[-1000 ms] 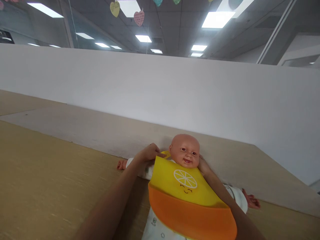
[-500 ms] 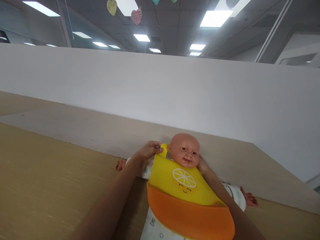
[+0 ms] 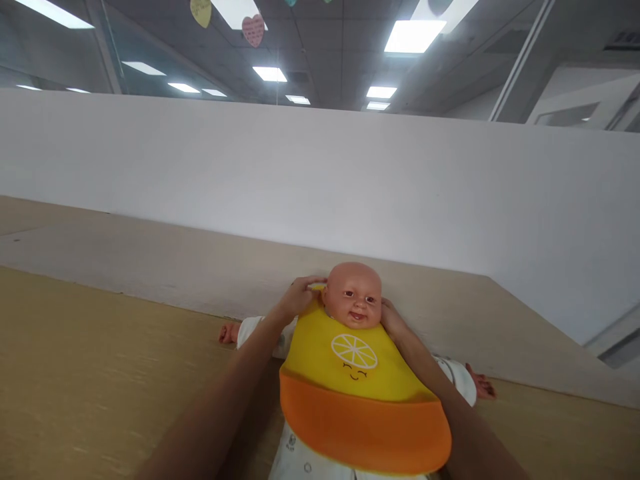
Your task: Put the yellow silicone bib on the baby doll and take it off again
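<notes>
Tan tabletop (image 3: 125, 367) | white wall (image 3: 320, 173) | lit ceiling (image 3: 323, 40) | left hand (image 3: 299, 297): gripping bib (image 3: 363, 393) | right hand (image 3: 394, 320): can't tell grip

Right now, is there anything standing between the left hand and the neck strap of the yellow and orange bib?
Nothing visible does; the left hand appears to touch the strap of the bib. The doll's head, however, stands between this hand and the right hand, whose fingertips are hidden.

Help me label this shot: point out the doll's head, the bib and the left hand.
Doll's head (image 3: 357, 296): head-camera view, between the eyes.
Bib (image 3: 361, 389): head-camera view, lower yellow part.
Left hand (image 3: 297, 296): head-camera view, back of the hand.
</notes>
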Demonstrator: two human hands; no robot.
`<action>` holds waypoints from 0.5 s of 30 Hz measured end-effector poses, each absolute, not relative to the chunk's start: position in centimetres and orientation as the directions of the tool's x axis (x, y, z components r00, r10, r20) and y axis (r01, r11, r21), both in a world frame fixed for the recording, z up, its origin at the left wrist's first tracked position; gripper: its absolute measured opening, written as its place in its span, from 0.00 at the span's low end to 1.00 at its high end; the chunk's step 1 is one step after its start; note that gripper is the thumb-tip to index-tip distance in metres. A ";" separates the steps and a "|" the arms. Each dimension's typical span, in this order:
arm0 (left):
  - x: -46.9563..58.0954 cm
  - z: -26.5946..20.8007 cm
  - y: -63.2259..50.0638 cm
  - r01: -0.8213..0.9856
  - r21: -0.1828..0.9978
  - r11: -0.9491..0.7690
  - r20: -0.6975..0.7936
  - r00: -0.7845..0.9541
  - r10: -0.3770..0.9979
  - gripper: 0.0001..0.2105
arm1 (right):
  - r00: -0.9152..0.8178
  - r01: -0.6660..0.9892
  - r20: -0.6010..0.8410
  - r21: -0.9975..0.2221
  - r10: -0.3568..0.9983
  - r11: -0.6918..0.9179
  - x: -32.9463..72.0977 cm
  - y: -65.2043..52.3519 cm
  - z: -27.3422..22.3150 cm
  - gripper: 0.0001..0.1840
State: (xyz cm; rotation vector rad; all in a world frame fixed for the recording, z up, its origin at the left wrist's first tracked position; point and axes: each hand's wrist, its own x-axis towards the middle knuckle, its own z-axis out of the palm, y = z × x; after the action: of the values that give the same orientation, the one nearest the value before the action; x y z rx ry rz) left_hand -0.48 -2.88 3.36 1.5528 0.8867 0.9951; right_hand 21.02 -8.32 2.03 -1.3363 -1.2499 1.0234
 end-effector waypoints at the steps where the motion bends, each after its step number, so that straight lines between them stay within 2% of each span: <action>1: -0.4 3.5 -2.9 0.084 0.969 -0.231 0.181 0.395 0.901 0.09 | 0.106 0.176 0.050 -0.984 0.993 0.031 21.0 -8.4 2.3 0.16; 5: -0.3 3.5 -3.1 0.185 0.942 -0.280 0.189 0.397 0.898 0.08 | 0.120 0.141 0.013 -0.990 0.993 -0.004 21.3 -8.2 2.8 0.15; 11: -0.3 3.3 -3.5 0.016 0.998 -0.066 0.057 0.348 0.936 0.11 | 0.148 0.114 -0.009 -0.993 0.989 -0.026 22.1 -7.4 2.9 0.14; 15: -0.2 3.3 -3.5 -0.006 1.000 -0.029 0.029 0.311 0.950 0.10 | 0.151 0.116 -0.015 -0.993 0.988 -0.033 22.4 -7.2 3.0 0.14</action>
State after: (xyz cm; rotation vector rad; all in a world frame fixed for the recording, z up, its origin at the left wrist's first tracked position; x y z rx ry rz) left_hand -0.22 -3.53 3.32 1.3625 0.9578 0.9939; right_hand 22.36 -7.20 3.05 -1.3809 -1.1702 1.0564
